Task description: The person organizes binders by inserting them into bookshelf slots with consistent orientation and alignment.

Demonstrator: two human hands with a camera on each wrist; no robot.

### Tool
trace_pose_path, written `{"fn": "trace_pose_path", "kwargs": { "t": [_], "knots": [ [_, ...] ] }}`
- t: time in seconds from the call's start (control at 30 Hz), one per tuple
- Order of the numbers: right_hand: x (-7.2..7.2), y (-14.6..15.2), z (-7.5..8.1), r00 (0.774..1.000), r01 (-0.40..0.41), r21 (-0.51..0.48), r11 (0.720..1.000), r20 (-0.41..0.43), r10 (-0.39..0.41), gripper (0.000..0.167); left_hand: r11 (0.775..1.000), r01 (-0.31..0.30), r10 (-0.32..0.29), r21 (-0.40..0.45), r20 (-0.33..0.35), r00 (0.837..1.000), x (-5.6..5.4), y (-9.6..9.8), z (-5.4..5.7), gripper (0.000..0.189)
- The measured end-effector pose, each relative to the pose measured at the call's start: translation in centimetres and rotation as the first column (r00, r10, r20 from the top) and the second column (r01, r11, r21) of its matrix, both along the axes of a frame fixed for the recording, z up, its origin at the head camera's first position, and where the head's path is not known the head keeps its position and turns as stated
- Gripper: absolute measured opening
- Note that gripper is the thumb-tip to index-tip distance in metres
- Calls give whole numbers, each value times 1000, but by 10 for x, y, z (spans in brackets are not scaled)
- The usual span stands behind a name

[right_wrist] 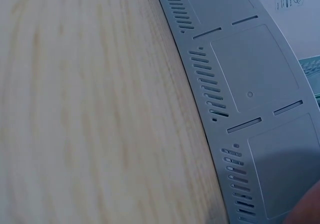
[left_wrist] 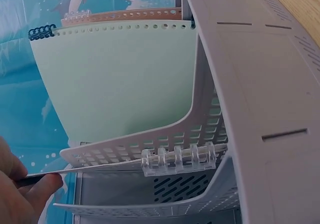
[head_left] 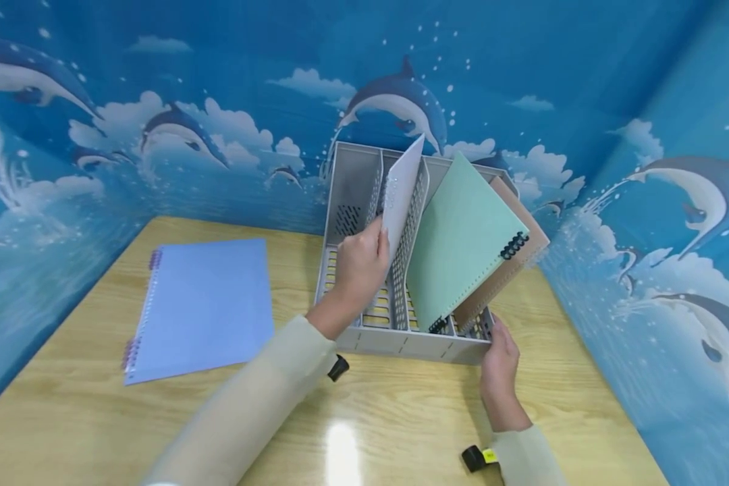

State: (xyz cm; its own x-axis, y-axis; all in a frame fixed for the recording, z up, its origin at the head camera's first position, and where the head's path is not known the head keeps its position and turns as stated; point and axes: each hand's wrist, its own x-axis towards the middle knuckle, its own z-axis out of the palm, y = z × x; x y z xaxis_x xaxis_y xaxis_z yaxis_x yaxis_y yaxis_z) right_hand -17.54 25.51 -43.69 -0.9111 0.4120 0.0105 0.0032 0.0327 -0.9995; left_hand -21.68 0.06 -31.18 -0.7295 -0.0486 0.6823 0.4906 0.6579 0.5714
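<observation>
Extends left sleeve (head_left: 252,408) nearest head camera; pinches white notebook (head_left: 403,192) with left hand (head_left: 360,264), tilted in second slot from left of gray rack (head_left: 413,345) at back edge of table (head_left: 410,418); grips rack's near right corner with right hand (head_left: 499,361). Left wrist: shows clear rings (left_wrist: 178,170) between dividers (left_wrist: 130,142). Right wrist: shows rack front, sliver of hand; cannot tell grip there.

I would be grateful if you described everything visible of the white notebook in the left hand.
The white notebook looks thin, with clear, plastic-looking rings along one edge. Pinched by the left hand, it is held on edge, tilted, between two perforated dividers of the grey organizer. Whether it touches the base is hidden.
</observation>
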Motion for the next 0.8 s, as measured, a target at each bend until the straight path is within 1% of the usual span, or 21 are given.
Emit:
{"fn": "trace_pose_path", "kwargs": {
  "t": [0.13,0.17,0.3,0.37,0.47,0.53,0.67,0.8],
  "knots": [
    [0,-1,1,1000,-16,1,1000,0,16,51,999,-21,21,-31,-13,1000,-2,4,-3,17],
    [0,-1,0,1000,-17,0,1000,-1,17,51,999,-18,18,-39,-13,1000,-2,5,-4,18],
    [0,-2,0,1000,-24,9,1000,5,24,51,997,-19,17,-71,-24,1000,-3,8,-7,23],
    [0,-2,-1,999,-34,23,999,11,34,52,997,-22,20,-72,-27,999,-4,9,-9,26],
    [0,-1,-1,999,-47,29,998,15,46,52,995,-43,40,-89,-41,998,-6,12,-14,27],
    [0,0,-1,999,-48,25,999,13,47,52,994,-42,37,-104,-48,998,-7,15,-17,27],
    [1,2,-1,999,-42,6,999,-1,42,51,989,-47,41,-143,-42,998,-8,19,-21,28],
    [1,3,-1,999,-39,2,999,-5,39,52,988,-44,43,-145,-12,999,-9,23,-24,30]
  ]
}}
